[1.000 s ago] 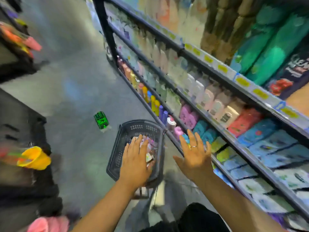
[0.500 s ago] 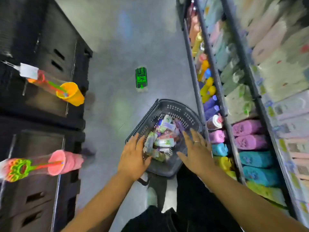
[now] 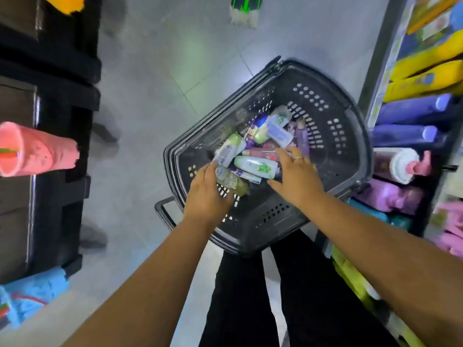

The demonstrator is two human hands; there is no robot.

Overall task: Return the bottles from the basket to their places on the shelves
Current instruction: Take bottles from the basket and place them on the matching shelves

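Note:
A black plastic basket (image 3: 335, 151) stands on the grey floor in front of me, with several small bottles piled in it. Among them are a white and green bottle (image 3: 255, 167), an olive bottle (image 3: 231, 181) and a pink one (image 3: 260, 153). My left hand (image 3: 206, 196) lies over the olive bottle at the basket's near left, fingers bent down onto the pile; a grip does not show. My right hand (image 3: 297, 177) reaches in from the right, fingers spread and touching the pink bottle. The shelves (image 3: 375, 78) rise just right of the basket.
The right-hand shelves hold yellow (image 3: 426, 78), blue (image 3: 411, 111), white-capped (image 3: 400, 166) and pink (image 3: 390, 196) bottles. Black crates (image 3: 50, 71) with a pink cup toy (image 3: 37, 151) line the left. A green object (image 3: 245, 8) lies on the floor beyond. My black-trousered legs (image 3: 240, 296) stand below the basket.
My view has tilted down onto the basket. Both hands have dropped from above the rim into the basket and now touch the bottles.

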